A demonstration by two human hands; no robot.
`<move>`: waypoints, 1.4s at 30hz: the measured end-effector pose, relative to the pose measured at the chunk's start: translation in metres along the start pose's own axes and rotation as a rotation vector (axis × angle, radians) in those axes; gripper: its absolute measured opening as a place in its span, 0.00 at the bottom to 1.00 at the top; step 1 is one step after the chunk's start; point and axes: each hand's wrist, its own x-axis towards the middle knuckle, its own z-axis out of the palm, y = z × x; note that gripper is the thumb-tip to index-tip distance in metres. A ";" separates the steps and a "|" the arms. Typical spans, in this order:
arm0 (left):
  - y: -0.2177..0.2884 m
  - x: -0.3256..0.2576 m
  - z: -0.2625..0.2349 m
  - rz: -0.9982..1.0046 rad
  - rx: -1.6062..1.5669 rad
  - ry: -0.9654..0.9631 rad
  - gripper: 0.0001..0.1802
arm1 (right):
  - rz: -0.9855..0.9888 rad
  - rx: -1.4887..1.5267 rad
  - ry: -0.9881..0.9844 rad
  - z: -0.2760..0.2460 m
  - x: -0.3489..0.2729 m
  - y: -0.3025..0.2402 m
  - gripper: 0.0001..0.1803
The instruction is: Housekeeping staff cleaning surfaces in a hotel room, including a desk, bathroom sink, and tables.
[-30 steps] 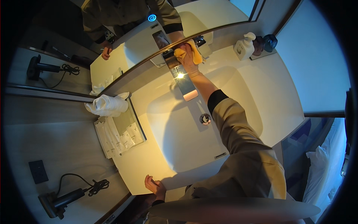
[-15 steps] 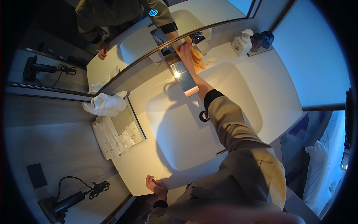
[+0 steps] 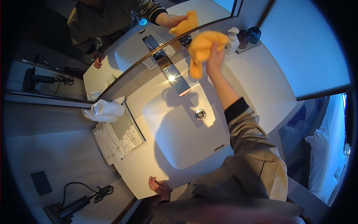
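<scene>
Two hands show, and only the right hand (image 3: 215, 59) has hold of anything: its fingers are closed around a bunched orange cloth (image 3: 201, 50), which it presses up by the lower edge of the mirror (image 3: 123, 44), just above the flat chrome tap (image 3: 172, 76); a loose tail of the cloth hangs down beside the tap without clearly touching it. That arm is stretched far forward over the white basin (image 3: 179, 134), the wrist bare, the dark cuff and tan sleeve running back toward the lower edge of the view. The left hand (image 3: 159, 185) rests on the front rim of the counter (image 3: 257, 89) with fingers loosely curled and nothing in them, well apart from the cloth. Its wrist and forearm are hidden behind the person's body, so how much weight it takes cannot be told. Glare from a bright light spot on the tap washes out its surface. Near the cloth, a white dispenser bottle (image 3: 233, 39) is partly covered by it. A rolled white towel (image 3: 106, 110) lies on a tray of white sachets (image 3: 119, 140) to the left of the basin, and the drain (image 3: 200, 114) sits in the bowl under the outstretched forearm
</scene>
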 end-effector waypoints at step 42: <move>0.005 0.001 0.000 -0.036 -0.008 0.066 0.16 | -0.466 -0.643 -0.119 0.034 0.002 0.042 0.15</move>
